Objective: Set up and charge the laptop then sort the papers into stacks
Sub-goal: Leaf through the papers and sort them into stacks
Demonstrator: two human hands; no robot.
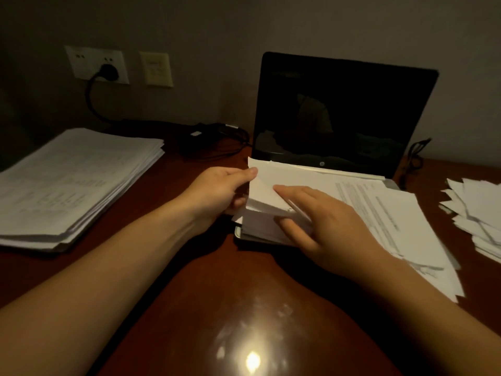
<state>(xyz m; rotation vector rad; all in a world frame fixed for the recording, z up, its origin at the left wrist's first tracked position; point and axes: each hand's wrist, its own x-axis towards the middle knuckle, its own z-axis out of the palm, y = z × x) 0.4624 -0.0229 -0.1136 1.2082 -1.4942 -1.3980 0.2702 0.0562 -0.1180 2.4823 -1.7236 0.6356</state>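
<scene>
The laptop (344, 109) stands open at the back of the tabletop (217, 294), screen dark and its plug (108, 70) in the wall socket (81, 63), so charging looks arranged. The unsorted papers (379, 213) lie across its keyboard, between a squared stack (76, 180) on the left and a looser pile (477, 221) on the right. The left hand (217, 194) pinches the raised corner, thumb on top, while the right hand (325, 223) lays its forefinger over those sheets with its thumb tucked beneath, probably to part off a portion.
</scene>
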